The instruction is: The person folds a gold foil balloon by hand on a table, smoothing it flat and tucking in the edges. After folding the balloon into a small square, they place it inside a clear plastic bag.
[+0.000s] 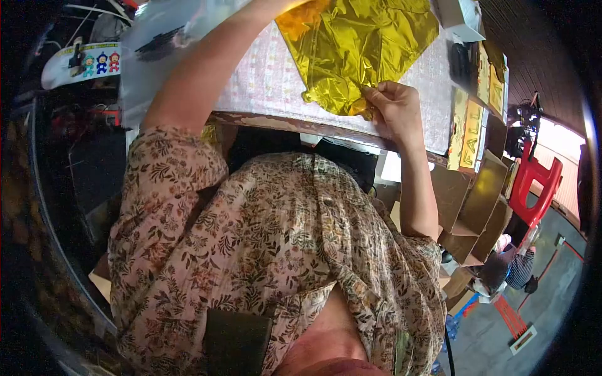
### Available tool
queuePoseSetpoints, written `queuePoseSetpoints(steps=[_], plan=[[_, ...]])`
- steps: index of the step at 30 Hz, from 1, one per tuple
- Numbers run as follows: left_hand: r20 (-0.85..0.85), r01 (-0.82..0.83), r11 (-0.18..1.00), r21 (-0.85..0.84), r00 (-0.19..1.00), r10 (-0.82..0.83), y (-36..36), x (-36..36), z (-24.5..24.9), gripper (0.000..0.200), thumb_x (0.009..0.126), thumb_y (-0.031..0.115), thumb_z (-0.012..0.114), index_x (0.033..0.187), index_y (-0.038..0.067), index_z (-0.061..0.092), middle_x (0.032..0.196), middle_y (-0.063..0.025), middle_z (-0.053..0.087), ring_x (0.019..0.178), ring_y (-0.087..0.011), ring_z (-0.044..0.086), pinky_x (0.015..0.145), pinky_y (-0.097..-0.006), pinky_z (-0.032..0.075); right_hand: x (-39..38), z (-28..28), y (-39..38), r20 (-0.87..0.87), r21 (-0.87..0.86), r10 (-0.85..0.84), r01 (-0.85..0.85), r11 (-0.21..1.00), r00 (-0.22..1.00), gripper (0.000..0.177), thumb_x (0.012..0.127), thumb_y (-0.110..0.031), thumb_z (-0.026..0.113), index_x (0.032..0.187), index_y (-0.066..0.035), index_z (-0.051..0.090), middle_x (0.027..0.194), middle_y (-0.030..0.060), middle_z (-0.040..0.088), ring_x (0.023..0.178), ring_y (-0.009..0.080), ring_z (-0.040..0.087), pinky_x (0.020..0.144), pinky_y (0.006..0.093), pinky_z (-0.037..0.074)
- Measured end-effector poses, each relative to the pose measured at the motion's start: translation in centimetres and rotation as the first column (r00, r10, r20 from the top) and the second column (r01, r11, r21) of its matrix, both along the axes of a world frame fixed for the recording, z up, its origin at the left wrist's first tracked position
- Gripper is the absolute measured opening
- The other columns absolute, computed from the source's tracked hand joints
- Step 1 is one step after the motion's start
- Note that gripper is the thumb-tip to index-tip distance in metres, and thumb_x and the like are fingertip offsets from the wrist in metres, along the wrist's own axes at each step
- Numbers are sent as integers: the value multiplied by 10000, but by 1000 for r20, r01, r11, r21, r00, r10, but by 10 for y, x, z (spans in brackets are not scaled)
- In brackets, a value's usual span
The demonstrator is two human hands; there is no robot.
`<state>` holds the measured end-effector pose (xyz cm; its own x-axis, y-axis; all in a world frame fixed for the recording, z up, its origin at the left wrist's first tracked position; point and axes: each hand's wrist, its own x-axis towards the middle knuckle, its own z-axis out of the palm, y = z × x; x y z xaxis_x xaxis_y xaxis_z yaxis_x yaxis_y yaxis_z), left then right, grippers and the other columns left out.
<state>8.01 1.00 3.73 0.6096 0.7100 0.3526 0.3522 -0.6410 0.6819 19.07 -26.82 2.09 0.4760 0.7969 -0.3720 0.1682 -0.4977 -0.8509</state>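
Observation:
A shiny gold foil sheet or bag (364,47), crumpled along its near edge, lies over a pale patterned table surface (263,81). At that near edge my right hand (395,109) pinches the foil between thumb and fingers. My left arm reaches up to the top edge of the view, where only the start of my left hand (287,4) shows beside the foil's left part. Its fingers are hidden, so its grip cannot be made out. An orange tint shows on the foil near it.
Clear plastic sheeting (150,62) covers the table's left side. Yellow-printed boxes (467,135) stand at its right edge, with open cardboard boxes (473,194) below. Farther right are a red plastic chair (533,188) and a person in a striped top (520,268).

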Motion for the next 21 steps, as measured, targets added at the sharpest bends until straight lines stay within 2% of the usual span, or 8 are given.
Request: queuePoseSetpoints(steps=[4, 5, 6, 9, 11, 16, 19, 21], plan=[[-44, 284, 959, 8, 958, -283, -9, 4, -13, 229, 900, 164, 721, 1066, 8, 749, 990, -173, 742, 901, -352, 710, 831, -460, 563, 1, -4, -1, -33, 31, -8, 9, 999, 999, 229, 968, -162, 744, 804, -11, 692, 589, 1, 612, 424, 50, 465, 392, 233, 312], [-80, 311, 879, 363, 950, -303, -17, 1, -12, 224, 936, 163, 712, 1085, -3, 730, 916, -148, 739, 808, -289, 713, 741, -410, 577, 1, -5, -1, -51, 49, -16, 19, 999, 999, 232, 967, -163, 744, 799, -13, 691, 588, -1, 610, 421, 52, 463, 389, 235, 310], [-231, 351, 898, 267, 928, -294, -3, 15, -52, 400, 907, 376, 731, 1231, 141, 729, 1152, -22, 756, 1109, -276, 678, 983, -494, 451, -1, -4, -1, -70, 67, -22, 27, 997, 997, 235, 967, -164, 745, 795, -14, 691, 588, -2, 609, 418, 54, 460, 385, 237, 309], [-236, 334, 884, 327, 935, -265, -31, 15, -47, 370, 920, 396, 721, 1181, 136, 755, 1209, -19, 725, 1148, -253, 634, 999, -445, 439, -3, 3, 0, -11, 52, -16, 17, 998, 1000, 240, 968, -147, 732, 781, -8, 675, 586, 2, 605, 424, 54, 475, 385, 244, 322], [-343, 372, 902, 218, 894, -286, -36, 19, -46, 369, 927, 394, 716, 1189, 136, 754, 1285, -14, 689, 1179, -233, 587, 1017, -413, 414, -5, 7, 0, -46, 38, -35, 37, 999, 998, 244, 966, -139, 735, 773, -4, 668, 587, 8, 611, 424, 52, 474, 382, 248, 321], [-355, 376, 901, 215, 890, -286, -36, 17, -46, 372, 926, 379, 724, 1191, 119, 749, 1285, -14, 688, 1183, -228, 583, 1012, -419, 401, 0, -4, -1, -75, 82, -43, 50, 995, 996, 241, 970, -128, 734, 775, -2, 668, 593, 4, 616, 420, 48, 460, 379, 254, 301], [-334, 368, 899, 237, 900, -280, -35, 16, -48, 383, 920, 382, 728, 1189, 110, 746, 1284, -17, 687, 1181, -232, 588, 1004, -425, 403, -2, 8, 0, -89, 20, -33, 35, 999, 996, 282, 964, -119, 733, 733, 22, 655, 599, 25, 636, 483, 64, 532, 434, 261, 379], [-324, 367, 899, 237, 903, -283, -35, 16, -48, 386, 911, 384, 737, 1190, 116, 745, 1282, -20, 687, 1174, -237, 595, 998, -430, 407, -3, 9, -2, -58, 45, -29, 31, 999, 998, 269, 968, -143, 735, 758, 12, 668, 581, 22, 630, 441, 86, 519, 414, 270, 371]])
